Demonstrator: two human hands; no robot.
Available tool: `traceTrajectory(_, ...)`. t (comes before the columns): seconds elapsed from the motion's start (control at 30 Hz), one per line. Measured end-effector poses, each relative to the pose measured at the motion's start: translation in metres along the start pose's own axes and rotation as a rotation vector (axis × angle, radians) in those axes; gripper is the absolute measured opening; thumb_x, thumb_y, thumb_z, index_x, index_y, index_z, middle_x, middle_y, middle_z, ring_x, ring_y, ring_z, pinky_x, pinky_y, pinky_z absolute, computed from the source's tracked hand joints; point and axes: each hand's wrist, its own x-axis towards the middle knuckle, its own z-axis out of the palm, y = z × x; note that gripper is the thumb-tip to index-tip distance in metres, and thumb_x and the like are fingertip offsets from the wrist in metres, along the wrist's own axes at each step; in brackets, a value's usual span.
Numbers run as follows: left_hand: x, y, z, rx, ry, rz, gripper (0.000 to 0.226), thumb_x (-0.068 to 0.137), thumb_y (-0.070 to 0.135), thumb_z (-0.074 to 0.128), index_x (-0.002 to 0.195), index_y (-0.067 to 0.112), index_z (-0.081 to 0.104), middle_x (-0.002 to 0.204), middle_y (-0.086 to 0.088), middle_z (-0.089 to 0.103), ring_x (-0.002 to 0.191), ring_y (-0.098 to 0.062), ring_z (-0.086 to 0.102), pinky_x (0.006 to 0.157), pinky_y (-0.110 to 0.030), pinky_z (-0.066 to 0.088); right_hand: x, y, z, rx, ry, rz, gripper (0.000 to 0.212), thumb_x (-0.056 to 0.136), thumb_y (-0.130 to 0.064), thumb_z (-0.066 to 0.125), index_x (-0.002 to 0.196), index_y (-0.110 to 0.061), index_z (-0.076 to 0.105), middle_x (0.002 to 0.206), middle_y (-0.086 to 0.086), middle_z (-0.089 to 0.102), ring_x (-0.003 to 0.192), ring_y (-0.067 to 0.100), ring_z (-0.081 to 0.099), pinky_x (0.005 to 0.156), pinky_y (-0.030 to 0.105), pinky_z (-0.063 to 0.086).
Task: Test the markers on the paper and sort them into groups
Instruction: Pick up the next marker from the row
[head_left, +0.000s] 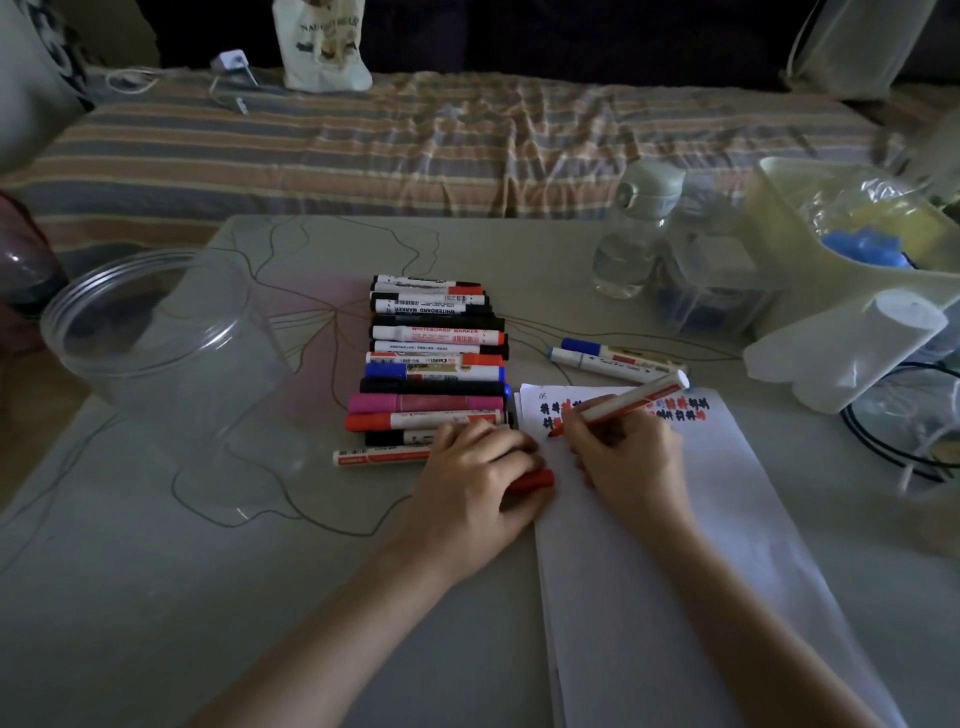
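My right hand (626, 454) grips a white marker with red print (636, 397), its red tip touching the white paper (675, 545) near several red and black test scribbles (675, 410) along the top. My left hand (470, 478) rests at the paper's left edge, fingers curled round a red cap (532, 480). A row of several markers (434, 364) lies side by side left of the paper, with one red-printed marker (382, 456) nearest my left hand. Two more markers (605, 358), one blue-capped, lie apart above the paper.
A large clear plastic jar (156, 343) lies on its side at the table's left. A water bottle (639, 228), a clear box (711, 280), a cream bin with bags (852, 244) and a white roll (852, 348) crowd the right. A striped bed (415, 140) runs behind the table.
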Motion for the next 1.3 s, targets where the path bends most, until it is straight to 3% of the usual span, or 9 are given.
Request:
traceTrajectory(0.17, 0.0004, 0.0006, -0.0008, 0.0, -0.008, -0.007, 0.027, 0.085, 0.042, 0.062, 0.096, 0.021, 0.074, 0.106, 0.011, 0.067, 0.099, -0.014, 0.057, 0.082, -0.031, 0.035, 0.0013, 0.0037, 0.0021, -0.04, -0.001, -0.046, 0.02, 0.086, -0.029, 0.071, 0.071, -0.016, 0.073, 0.061, -0.008, 0.069, 0.056, 0.0, 0.065, 0.055, 0.013, 0.049)
traceTrajectory(0.37, 0.0005, 0.0007, -0.0005, 0.0, -0.009, -0.014, 0.026, 0.085, 0.042, 0.062, 0.096, 0.022, 0.075, 0.106, 0.01, 0.067, 0.099, -0.015, 0.058, 0.082, -0.03, 0.032, 0.0027, 0.0066, 0.003, -0.038, 0.06, -0.045, 0.021, 0.086, -0.028, 0.071, 0.071, -0.014, 0.073, 0.062, -0.011, 0.068, 0.06, -0.002, 0.064, 0.055, 0.008, 0.046)
traceTrajectory(0.53, 0.0003, 0.0011, -0.0002, 0.002, -0.006, -0.011, 0.027, 0.085, 0.042, 0.062, 0.096, 0.022, 0.075, 0.105, 0.01, 0.067, 0.099, -0.015, 0.057, 0.082, -0.031, 0.034, 0.001, 0.004, 0.0025, -0.033, 0.009, -0.092, 0.015, 0.086, -0.023, 0.072, 0.073, -0.016, 0.073, 0.063, -0.016, 0.066, 0.061, -0.008, 0.063, 0.055, 0.005, 0.044)
traceTrajectory(0.63, 0.0007, 0.0006, 0.0002, 0.01, -0.002, -0.007, 0.028, 0.085, 0.043, 0.06, 0.095, 0.021, 0.075, 0.105, 0.01, 0.068, 0.099, -0.015, 0.057, 0.082, -0.031, 0.034, 0.0007, 0.0044, 0.0035, -0.049, 0.043, -0.102, 0.017, 0.085, -0.022, 0.073, 0.07, -0.014, 0.072, 0.063, -0.014, 0.065, 0.065, -0.003, 0.064, 0.055, 0.01, 0.046)
traceTrajectory(1.07, 0.0016, 0.0006, 0.0003, 0.009, 0.019, 0.002, 0.024, 0.084, 0.041, 0.063, 0.093, 0.022, 0.075, 0.103, 0.01, 0.067, 0.097, -0.016, 0.058, 0.08, -0.032, 0.035, 0.0011, 0.0049, 0.0027, -0.03, 0.022, -0.109, 0.014, 0.085, -0.023, 0.072, 0.073, -0.017, 0.074, 0.064, -0.014, 0.068, 0.063, -0.006, 0.065, 0.057, 0.006, 0.046)
traceTrajectory(1.3, 0.0015, 0.0005, 0.0007, 0.017, 0.007, 0.0, 0.024, 0.084, 0.041, 0.063, 0.093, 0.022, 0.075, 0.104, 0.01, 0.067, 0.098, -0.015, 0.057, 0.08, -0.031, 0.033, 0.0013, 0.0053, 0.0023, -0.035, 0.048, -0.073, 0.022, 0.087, -0.024, 0.071, 0.066, -0.015, 0.071, 0.058, -0.008, 0.067, 0.057, 0.002, 0.064, 0.053, 0.011, 0.047)
